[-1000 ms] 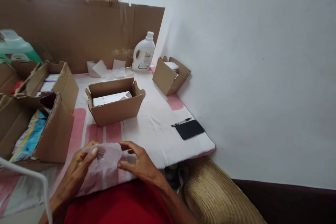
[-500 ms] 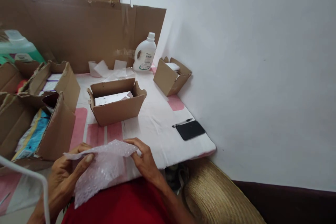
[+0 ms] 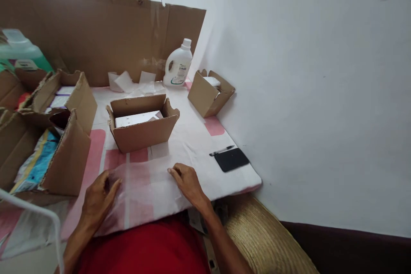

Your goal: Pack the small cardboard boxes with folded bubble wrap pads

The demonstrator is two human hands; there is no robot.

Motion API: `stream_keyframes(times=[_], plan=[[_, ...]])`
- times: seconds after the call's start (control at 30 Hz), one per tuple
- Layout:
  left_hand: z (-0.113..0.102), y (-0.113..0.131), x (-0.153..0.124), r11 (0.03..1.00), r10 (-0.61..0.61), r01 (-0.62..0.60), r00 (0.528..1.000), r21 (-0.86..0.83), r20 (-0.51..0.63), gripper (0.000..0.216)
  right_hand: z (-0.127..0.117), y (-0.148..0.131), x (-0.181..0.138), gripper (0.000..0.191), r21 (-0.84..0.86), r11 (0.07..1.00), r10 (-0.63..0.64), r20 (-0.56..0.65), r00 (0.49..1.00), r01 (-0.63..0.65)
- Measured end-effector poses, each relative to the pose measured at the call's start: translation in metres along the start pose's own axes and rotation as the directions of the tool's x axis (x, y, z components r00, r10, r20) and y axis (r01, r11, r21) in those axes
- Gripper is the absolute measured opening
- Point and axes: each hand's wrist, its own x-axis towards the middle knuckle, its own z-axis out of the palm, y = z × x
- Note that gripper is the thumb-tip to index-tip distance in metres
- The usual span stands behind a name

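Note:
A clear sheet of bubble wrap (image 3: 141,188) lies spread at the table's front edge, the pink and white cover showing through it. At its left edge is my left hand (image 3: 98,201), fingers curled and thumb out, closed on the sheet. My right hand (image 3: 188,182) pinches its upper right part between thumb and fingers. Just beyond the wrap stands an open cardboard box (image 3: 144,135) with a white box (image 3: 136,120) inside.
On the left are several cardboard boxes (image 3: 69,154) holding packets. A white jug (image 3: 178,66) and another cardboard box (image 3: 208,96) stand farther back. A black pouch (image 3: 231,159) and a pen (image 3: 221,150) lie at right. A white tube (image 3: 35,209) crosses the lower left.
The bubble wrap, raised and crumpled between my hands before, is now spread flatter on the table. My hands have moved apart, the right one outward to the right.

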Motion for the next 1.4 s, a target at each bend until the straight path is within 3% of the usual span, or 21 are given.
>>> stream_keyframes(times=[0.07,0.13,0.27,0.33,0.43,0.53,0.67,0.83,0.97,1.03,1.13,1.27,1.4], plan=[[0.002,0.001,-0.004,0.98,0.144,-0.131,0.986,0.148,-0.08,0.065,-0.001,0.005,0.0,0.025,-0.12,0.992,-0.028,0.007,1.0,0.029],[0.001,0.011,-0.01,0.921,0.318,-0.269,0.937,0.282,-0.144,0.073,-0.005,0.003,-0.003,0.015,-0.188,0.981,-0.054,-0.044,0.998,0.045],[0.004,0.027,-0.018,0.797,0.529,-0.457,0.843,0.394,-0.093,0.068,0.003,-0.029,-0.015,0.024,-0.277,0.953,-0.198,-0.248,0.948,0.127],[0.014,0.019,-0.019,0.755,0.583,-0.539,0.812,0.374,-0.008,0.066,0.025,-0.053,-0.021,0.035,-0.242,0.927,-0.333,-0.179,0.926,0.286],[0.036,-0.007,-0.018,0.685,0.631,-0.604,0.771,0.408,0.083,0.076,0.071,-0.077,-0.025,0.074,-0.199,0.861,-0.468,0.052,0.882,0.468],[0.052,-0.029,-0.019,0.657,0.59,-0.554,0.8,0.512,0.109,0.084,0.1,-0.072,-0.019,0.091,-0.242,0.847,-0.436,0.192,0.879,0.473],[0.053,-0.029,-0.022,0.646,0.57,-0.533,0.813,0.547,0.118,0.087,0.091,-0.032,-0.011,0.091,-0.323,0.867,-0.335,0.185,0.924,0.379],[0.049,-0.017,-0.023,0.658,0.536,-0.495,0.837,0.568,0.108,0.094,0.051,0.009,0.0,0.086,-0.351,0.924,-0.149,0.034,0.988,0.152],[0.051,-0.019,-0.023,0.663,0.526,-0.487,0.844,0.569,0.109,0.094,0.032,0.015,0.027,0.087,-0.114,0.993,-0.042,-0.256,0.966,0.012],[0.052,-0.02,-0.023,0.668,0.519,-0.484,0.847,0.565,0.111,0.095,0.026,0.012,0.045,0.09,0.035,0.999,0.016,-0.323,0.946,-0.005],[0.051,-0.02,-0.023,0.679,0.511,-0.477,0.853,0.558,0.108,0.095,0.024,0.006,0.069,0.086,0.18,0.984,0.041,-0.256,0.966,0.006],[0.051,-0.018,-0.022,0.694,0.492,-0.47,0.863,0.545,0.117,0.094,0.033,0.001,0.08,0.069,0.178,0.979,-0.055,-0.246,0.968,0.101],[0.054,-0.013,-0.017,0.716,0.459,-0.454,0.878,0.531,0.131,0.094,0.037,0.0,0.078,0.066,0.151,0.979,-0.095,-0.24,0.966,0.134]])
